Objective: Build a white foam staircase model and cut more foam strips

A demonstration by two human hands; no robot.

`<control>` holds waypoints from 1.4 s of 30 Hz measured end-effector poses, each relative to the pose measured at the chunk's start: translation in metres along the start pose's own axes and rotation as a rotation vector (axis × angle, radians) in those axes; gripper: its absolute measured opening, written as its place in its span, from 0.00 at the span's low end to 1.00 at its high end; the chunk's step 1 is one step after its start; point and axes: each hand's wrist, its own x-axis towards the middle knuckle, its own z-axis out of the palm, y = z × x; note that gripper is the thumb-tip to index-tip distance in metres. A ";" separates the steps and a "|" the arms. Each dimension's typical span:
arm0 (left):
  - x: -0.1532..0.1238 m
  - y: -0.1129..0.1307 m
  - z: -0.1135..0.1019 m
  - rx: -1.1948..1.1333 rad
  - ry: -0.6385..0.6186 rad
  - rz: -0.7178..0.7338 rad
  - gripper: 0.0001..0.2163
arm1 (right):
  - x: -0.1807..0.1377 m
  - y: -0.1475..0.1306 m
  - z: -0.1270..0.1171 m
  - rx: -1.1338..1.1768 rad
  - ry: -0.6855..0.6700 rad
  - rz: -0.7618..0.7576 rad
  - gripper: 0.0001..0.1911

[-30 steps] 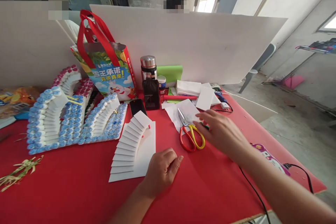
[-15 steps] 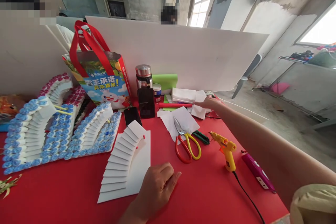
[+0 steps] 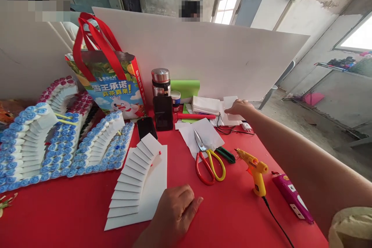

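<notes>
My left hand [image 3: 176,211] rests on the red table near the front edge, fingers loosely curled, with its fingertips at the corner of a white foam staircase model [image 3: 139,180]. My right hand [image 3: 240,107] reaches far back and pinches a white foam sheet [image 3: 231,104], lifted slightly, beside a stack of white foam pieces [image 3: 205,104]. Scissors with red and yellow handles [image 3: 207,157] lie on a white sheet between my arms.
A yellow glue gun [image 3: 255,170] with a black cord, a green cutter [image 3: 226,154] and a pink tool [image 3: 292,197] lie at the right. Blue-and-white stair models [image 3: 58,139], a printed bag [image 3: 112,85], a flask [image 3: 160,81], two phones and a tall white board [image 3: 203,50] stand behind.
My right hand left the scissors area, reached to the back of the table and has now lifted a white foam sheet. My left hand stayed put.
</notes>
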 end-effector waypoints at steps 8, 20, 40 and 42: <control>0.000 0.000 0.001 0.008 0.016 0.017 0.13 | -0.013 -0.053 -0.001 -0.099 0.227 -0.488 0.34; -0.005 -0.004 0.003 0.059 0.010 0.040 0.13 | -0.024 -0.118 0.018 -0.168 0.225 -0.631 0.23; -0.005 0.000 0.002 0.087 0.050 0.088 0.13 | -0.029 -0.105 0.007 -0.215 0.332 -0.564 0.17; -0.005 0.001 0.002 0.085 0.046 0.087 0.14 | -0.029 -0.102 0.005 -0.221 0.360 -0.566 0.16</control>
